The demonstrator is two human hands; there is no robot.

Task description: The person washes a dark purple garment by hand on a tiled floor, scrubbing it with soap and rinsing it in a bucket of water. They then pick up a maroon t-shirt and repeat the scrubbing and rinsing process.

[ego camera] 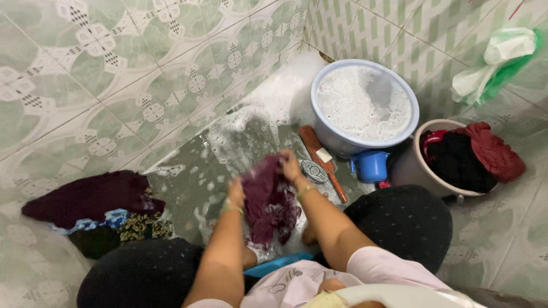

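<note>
A wet maroon cloth (268, 202) hangs bunched between both my hands above the soapy floor. My left hand (234, 194) grips its left edge. On the cloth's upper right, my right hand (290, 165) clutches the fabric, a bangle on that wrist. Suds and water spread over the tiles (228, 148) just beyond the cloth.
A blue basin of foamy water (364, 105) stands at the back. Beside it lie a wooden brush (322, 161), a blue scoop (371, 165), and a pale bucket of dark and red clothes (465, 157). A heap of clothes (94, 208) lies at left. A plastic bag (499, 63) hangs right.
</note>
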